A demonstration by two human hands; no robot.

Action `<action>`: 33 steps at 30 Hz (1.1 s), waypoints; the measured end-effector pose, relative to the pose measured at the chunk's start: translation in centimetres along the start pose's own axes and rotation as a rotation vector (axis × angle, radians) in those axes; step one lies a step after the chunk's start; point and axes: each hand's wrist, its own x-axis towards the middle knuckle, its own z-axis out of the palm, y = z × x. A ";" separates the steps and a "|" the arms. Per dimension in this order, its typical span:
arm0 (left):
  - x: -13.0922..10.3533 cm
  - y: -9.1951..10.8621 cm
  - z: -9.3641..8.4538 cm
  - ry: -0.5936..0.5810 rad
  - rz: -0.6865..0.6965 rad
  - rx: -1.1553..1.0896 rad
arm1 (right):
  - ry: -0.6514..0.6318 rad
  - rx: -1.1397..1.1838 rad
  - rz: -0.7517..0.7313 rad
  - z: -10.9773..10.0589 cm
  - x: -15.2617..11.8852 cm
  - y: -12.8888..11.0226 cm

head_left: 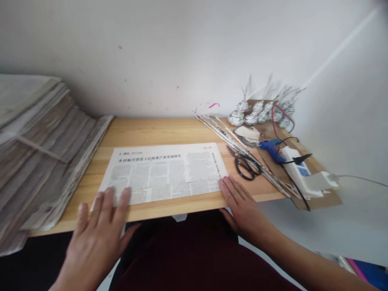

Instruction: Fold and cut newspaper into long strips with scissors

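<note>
Head camera view, from the left: a tall stack of newspapers [45,157] leans over that end of the wooden bench [145,131]. Beside it the left hand [97,238], palm down and fingers spread, grasps nothing; its fingertips reach over the sheet's near left corner, too blurred to tell whether they press. The newspaper sheet [157,171] lies flat and unfolded along the front of the bench, its long side roughly following the edge. At its near right corner rests the right hand [242,210], also released, fingers extended together and thumb below the bench edge.

The step in hand looks like steadying or smoothing the sheet. Any next move on it would call for light, even contact at both corners, since thin paper could crease or slide.

Just right of the sheet lie black scissors [238,155], next to a bunch of thin paper sticks [218,132]. Behind, near the wall, stand foil-like wrapped bundles [257,114]. Farther right, a blue glue gun [274,151] lies against a white power strip [292,155], with cardboard [321,201] beneath. Neither hand touches these.
</note>
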 end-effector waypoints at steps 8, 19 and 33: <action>7.0 10.8 1.2 -0.222 0.550 -0.043 | 0.039 -0.037 0.019 0.2 0.2 -0.5; 3.7 5.6 -0.7 -0.323 0.234 0.088 | 0.085 0.010 -0.021 0.9 0.0 0.4; 0.3 -1.5 -2.3 -0.184 -0.064 0.203 | 0.155 -0.037 -0.047 0.7 -0.1 0.1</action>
